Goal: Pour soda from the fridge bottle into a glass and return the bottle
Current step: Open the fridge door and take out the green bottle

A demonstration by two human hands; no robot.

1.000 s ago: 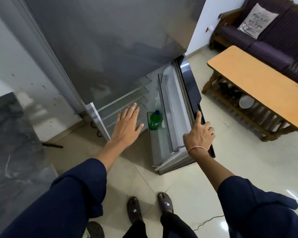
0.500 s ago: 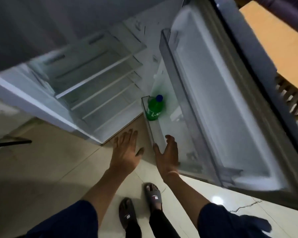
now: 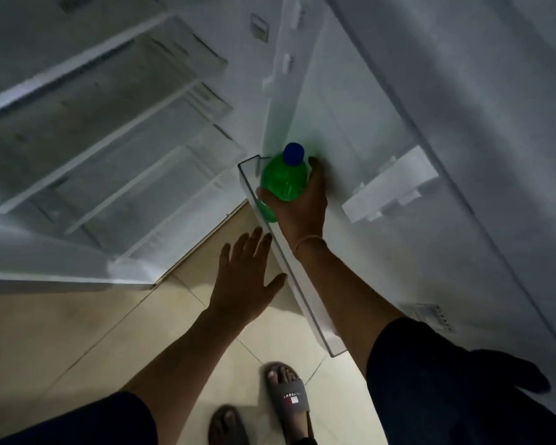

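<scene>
One rounded green plastic bottle (image 3: 283, 181)

Green bottle (image 3: 283, 179), seemingly upright, in door bin (image 3: 308, 309)

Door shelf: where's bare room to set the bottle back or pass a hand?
The door shelf looks bare from the bottle at its far end to its near corner, though the right hand and forearm lie over it. The glass shelves inside look bare. Crowded only at the far corner; the left hand hovers outside the rim.
</scene>
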